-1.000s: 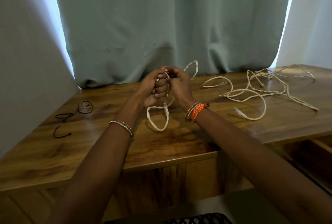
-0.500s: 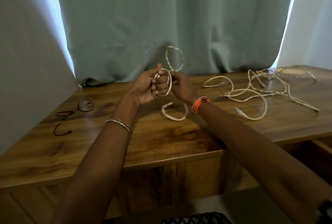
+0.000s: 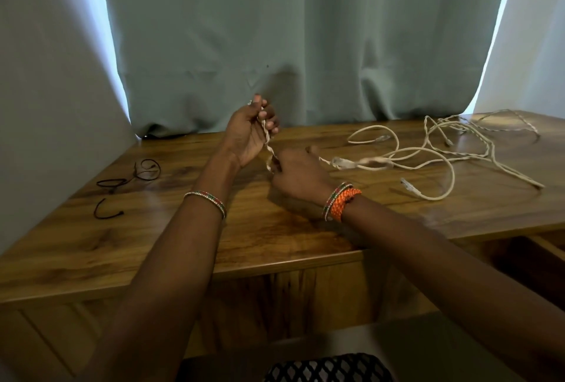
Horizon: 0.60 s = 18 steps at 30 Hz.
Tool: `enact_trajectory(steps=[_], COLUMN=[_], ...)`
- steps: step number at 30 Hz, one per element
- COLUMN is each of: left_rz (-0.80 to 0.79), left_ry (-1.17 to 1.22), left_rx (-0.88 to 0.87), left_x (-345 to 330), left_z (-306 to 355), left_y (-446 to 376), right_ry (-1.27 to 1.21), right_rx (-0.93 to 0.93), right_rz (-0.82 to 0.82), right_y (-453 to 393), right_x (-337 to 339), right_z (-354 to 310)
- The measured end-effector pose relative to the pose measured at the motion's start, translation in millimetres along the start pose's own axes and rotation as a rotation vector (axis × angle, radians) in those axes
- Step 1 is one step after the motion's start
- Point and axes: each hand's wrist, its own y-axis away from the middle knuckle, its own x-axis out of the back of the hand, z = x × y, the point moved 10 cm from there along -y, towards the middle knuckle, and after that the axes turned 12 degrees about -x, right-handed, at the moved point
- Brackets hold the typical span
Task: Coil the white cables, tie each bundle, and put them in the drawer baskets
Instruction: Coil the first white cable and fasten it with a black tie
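A thin white braided cable (image 3: 267,143) runs between my two hands above the wooden table (image 3: 171,228). My left hand (image 3: 249,132) is raised, palm toward me, pinching the cable's upper end between thumb and fingers. Lower and to the right, my right hand (image 3: 298,175) grips the same cable close to the table top, and the cable's plug end (image 3: 344,163) trails off blurred to its right. More loose white cables (image 3: 440,152) lie tangled at the table's back right.
Thin black ties (image 3: 128,179) lie on the left part of the table, another black tie (image 3: 107,213) nearer the front. A teal curtain (image 3: 275,39) hangs behind the table. A black mesh basket (image 3: 330,368) shows at the bottom edge, an open drawer (image 3: 535,259) at lower right.
The loops held together in both hands have come apart. My right hand has dropped down and right, drawing the cable out, and my left hand has risen. The hanging loop is gone.
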Motion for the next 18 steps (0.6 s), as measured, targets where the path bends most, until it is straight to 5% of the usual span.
enact_trajectory(steps=[3,10,18], left_rz=[-0.002,0.073,-0.174], left_ry=[-0.07,0.038,-0.912], left_rx=[-0.05,-0.076,-0.104], left_x=[-0.5,3.0,-11.3], left_z=[2.3,5.2,-10.9], left_y=[0.3,-0.5,6.5], right_ry=[-0.136,-0.017,0.22], right_rx=[-0.052,0.014,0.069], right_rz=[-0.062,-0.161,-0.095], right_y=[1.4,2.3,-12.1], right_x=[6.2,5.6,50.8], right_z=[0.2,-1.2,-4.3])
